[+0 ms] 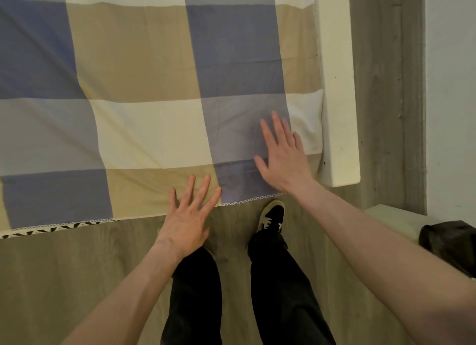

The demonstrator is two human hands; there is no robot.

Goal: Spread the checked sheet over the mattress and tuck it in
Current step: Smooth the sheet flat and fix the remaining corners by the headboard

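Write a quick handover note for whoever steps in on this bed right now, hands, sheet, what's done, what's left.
Left hand: open, fingers spread, at the checked sheet's hanging near edge.
Right hand: open, palm flat on the sheet near the bed's right corner.
Neither hand grips anything.
Done: the sheet lies spread over the mattress, mostly smooth.
Left: the near hem hangs loose above the floor, untucked. The right edge sits against the white bed frame; whether it is tucked cannot be told. Tuck the near side and the corner.

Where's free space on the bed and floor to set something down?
Free: the blue, tan and cream checked sheet left of and beyond both hands, and the wood-look floor lower left. Crowded: the sheet's near right corner under the right hand and left hand.
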